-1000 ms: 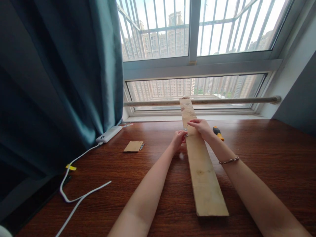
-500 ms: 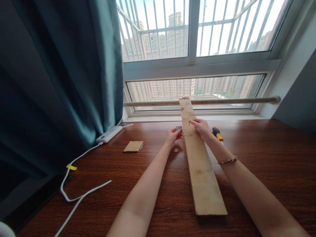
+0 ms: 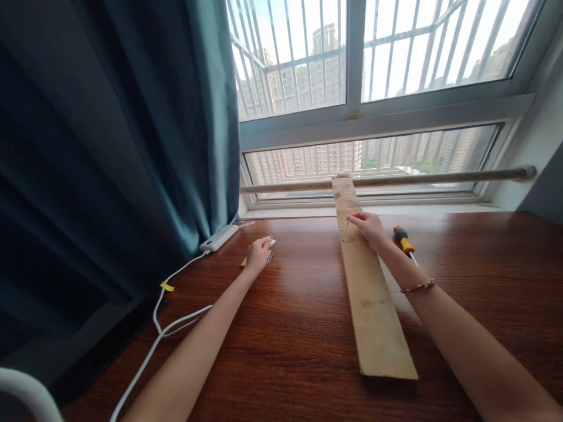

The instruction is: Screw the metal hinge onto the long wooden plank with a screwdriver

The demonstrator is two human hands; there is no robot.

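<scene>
My left hand is closed on a small metal hinge with holes in it. It hovers at the small wooden square, hiding most of it; thin metal pieces show beside the square. My right hand pinches a thin screw over the far part of a long wooden board. The board's far end rests up on the pipe by the window, and its near end points toward me.
A screwdriver with a black and yellow handle lies right of the board. At the left are a white power strip, its white cable and a blue curtain. A pipe runs along the window.
My left hand has moved left with the hinge, away from the board to the wooden square. My right hand stays over the board with the screw. The view has turned slightly left.
</scene>
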